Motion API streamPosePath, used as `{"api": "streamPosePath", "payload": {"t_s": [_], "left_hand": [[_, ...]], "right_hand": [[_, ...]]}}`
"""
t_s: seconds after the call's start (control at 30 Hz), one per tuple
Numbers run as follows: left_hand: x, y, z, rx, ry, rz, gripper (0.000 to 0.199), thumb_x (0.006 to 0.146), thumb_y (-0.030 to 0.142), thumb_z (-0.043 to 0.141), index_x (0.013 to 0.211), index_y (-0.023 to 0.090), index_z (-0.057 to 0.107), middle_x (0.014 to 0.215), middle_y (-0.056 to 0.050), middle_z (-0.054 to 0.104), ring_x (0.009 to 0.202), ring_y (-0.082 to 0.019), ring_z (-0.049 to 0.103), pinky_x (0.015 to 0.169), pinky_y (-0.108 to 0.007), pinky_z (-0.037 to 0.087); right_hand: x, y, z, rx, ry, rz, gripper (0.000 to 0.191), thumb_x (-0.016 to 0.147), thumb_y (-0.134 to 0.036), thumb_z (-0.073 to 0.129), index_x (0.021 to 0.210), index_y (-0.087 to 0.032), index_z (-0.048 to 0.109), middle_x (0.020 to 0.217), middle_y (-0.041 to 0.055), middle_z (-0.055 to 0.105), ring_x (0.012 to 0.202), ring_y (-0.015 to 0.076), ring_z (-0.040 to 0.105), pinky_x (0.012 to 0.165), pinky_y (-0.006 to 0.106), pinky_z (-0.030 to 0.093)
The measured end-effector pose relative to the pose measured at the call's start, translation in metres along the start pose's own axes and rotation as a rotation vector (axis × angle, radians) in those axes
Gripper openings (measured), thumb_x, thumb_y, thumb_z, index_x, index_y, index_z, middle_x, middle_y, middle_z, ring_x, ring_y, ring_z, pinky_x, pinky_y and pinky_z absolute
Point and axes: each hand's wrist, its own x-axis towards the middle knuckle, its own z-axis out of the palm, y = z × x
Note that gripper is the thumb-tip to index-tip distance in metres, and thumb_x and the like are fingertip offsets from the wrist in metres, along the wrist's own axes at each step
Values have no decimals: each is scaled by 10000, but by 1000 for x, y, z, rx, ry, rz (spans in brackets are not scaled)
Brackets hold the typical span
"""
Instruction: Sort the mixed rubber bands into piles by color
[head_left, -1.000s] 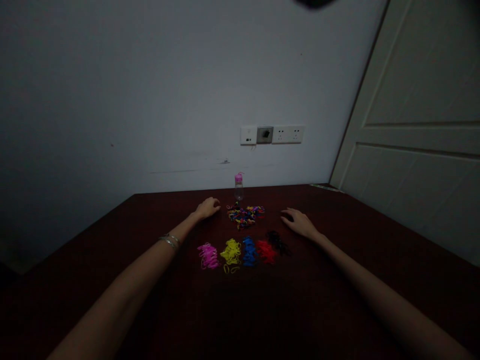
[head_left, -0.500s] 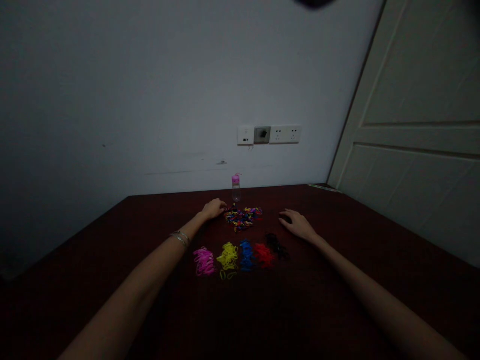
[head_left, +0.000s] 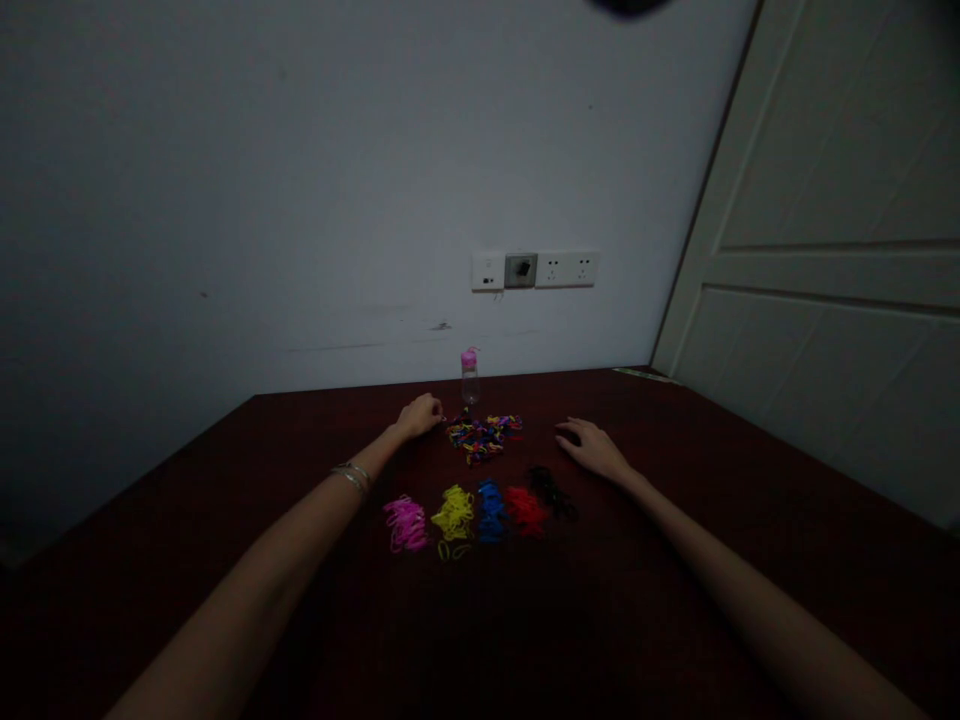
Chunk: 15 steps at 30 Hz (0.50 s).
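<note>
A mixed pile of coloured rubber bands (head_left: pixel 484 438) lies on the dark red table. Just left of it, my left hand (head_left: pixel 420 415) has its fingers pinched together, with what looks like a small pinkish rubber band (head_left: pixel 444 418) at the tips. To the right of the pile, my right hand (head_left: pixel 592 447) rests on the table, fingers apart and holding nothing. Nearer to me is a row of sorted bands: a pink heap (head_left: pixel 407 523), a yellow heap (head_left: pixel 454 513), a blue heap (head_left: pixel 492 511), a red heap (head_left: pixel 526 511) and a black heap (head_left: pixel 551 490), the last closest to my right hand.
Behind the mixed pile stands a small clear bottle (head_left: pixel 470 383) with a pink cap. The table (head_left: pixel 540 630) meets a pale wall (head_left: pixel 337 200) carrying socket plates (head_left: pixel 566 269). A panelled white door (head_left: pixel 825 260) rises on the right.
My left hand has drawn slightly left, away from the mixed pile, its fingers now pinched. My right hand stays in place. The whole view has shifted a little.
</note>
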Motion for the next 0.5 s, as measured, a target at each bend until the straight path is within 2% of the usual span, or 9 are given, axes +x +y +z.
{"api": "streamPosePath", "payload": {"t_s": [0.3,0.5], "left_hand": [[-18,1,-38,-5,-32,86,112,691,284,621,723,212,701,877,-62,638,813,-190,572,631,-222,392],[-42,6,-59,9,-196,184,106,658,238,616,707,187,696,765,-22,645,735,-143,565,627,-189,386]], "right_hand": [[4,7,5,18,-5,0,430,859,-433,441,1170,-189,610,1333,132,501,1218,276,463,997,423,361],[5,7,3,21,-2,-47,429,869,-409,421,1156,-158,619,1290,144,538,1217,261,469,1006,397,363]]}}
